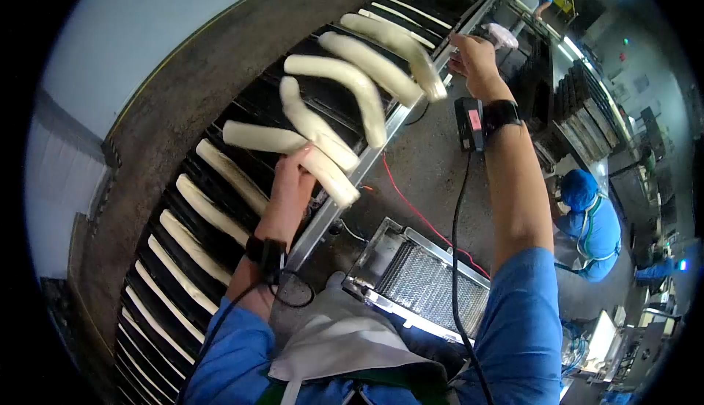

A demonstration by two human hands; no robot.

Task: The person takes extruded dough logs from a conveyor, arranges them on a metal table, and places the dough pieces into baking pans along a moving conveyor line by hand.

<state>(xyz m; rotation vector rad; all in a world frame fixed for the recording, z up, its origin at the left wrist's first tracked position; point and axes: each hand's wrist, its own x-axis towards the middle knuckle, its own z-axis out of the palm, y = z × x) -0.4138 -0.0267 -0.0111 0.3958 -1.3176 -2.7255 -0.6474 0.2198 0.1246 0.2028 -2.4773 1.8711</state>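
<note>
Several thick, pale dough rolls lie bent across the black slotted line. My left hand point(292, 177) is at the nearest dough roll point(273, 138), its fingers curled against the roll's middle. A second, curved dough roll point(315, 125) presses close beside it. Farther up the line are more dough rolls, one point(345, 75) arched and another point(378, 66) reaching over the metal rail. My right hand point(475, 60) is raised by the rail near the farthest thick dough roll point(411, 49), fingers loosely bent and apart, with no dough visible in them.
Thin dough strips point(192, 252) sit in the black slots point(165, 273) on the left. A metal rail point(396, 122) borders the line. Below stands a metal frame with a mesh surface point(422, 284). Cables hang from my wrists. Co-workers in blue point(598, 232) are at right and far back.
</note>
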